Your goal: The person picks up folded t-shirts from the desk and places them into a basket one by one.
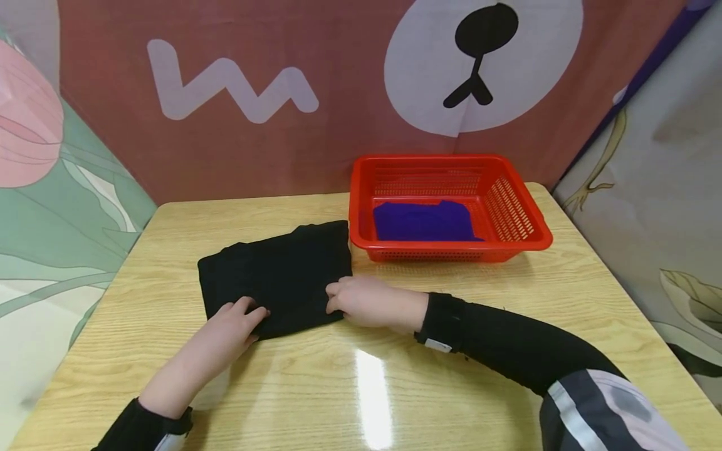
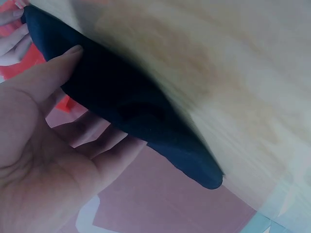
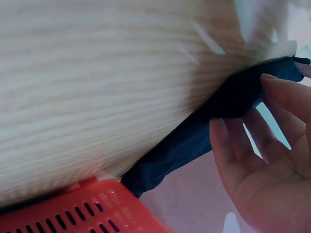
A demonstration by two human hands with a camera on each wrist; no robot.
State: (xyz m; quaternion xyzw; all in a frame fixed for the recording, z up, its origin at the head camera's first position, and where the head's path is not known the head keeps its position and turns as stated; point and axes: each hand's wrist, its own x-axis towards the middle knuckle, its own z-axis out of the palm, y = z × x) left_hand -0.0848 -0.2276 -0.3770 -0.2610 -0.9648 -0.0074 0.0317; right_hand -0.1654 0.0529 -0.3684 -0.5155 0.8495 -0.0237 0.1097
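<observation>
A folded black cloth (image 1: 282,275) lies flat on the table, its top edge slightly uneven. My left hand (image 1: 239,319) is at its near edge, left of the middle. In the left wrist view the left thumb (image 2: 68,60) lies against the cloth (image 2: 116,92) while the other fingers reach over it, pinching the edge. At the near right corner, my right hand (image 1: 361,302) pinches the cloth between thumb and curled fingers. The right wrist view shows that thumb (image 3: 279,87) on the dark fabric (image 3: 233,97); some fingertips are hidden behind it.
A red plastic basket (image 1: 445,246) stands at the back right, close to the cloth's right edge. Inside it lies a folded purple cloth (image 1: 423,222). The wooden table (image 1: 299,388) meets a printed fabric backdrop (image 1: 237,150) behind, with more patterned fabric at both sides.
</observation>
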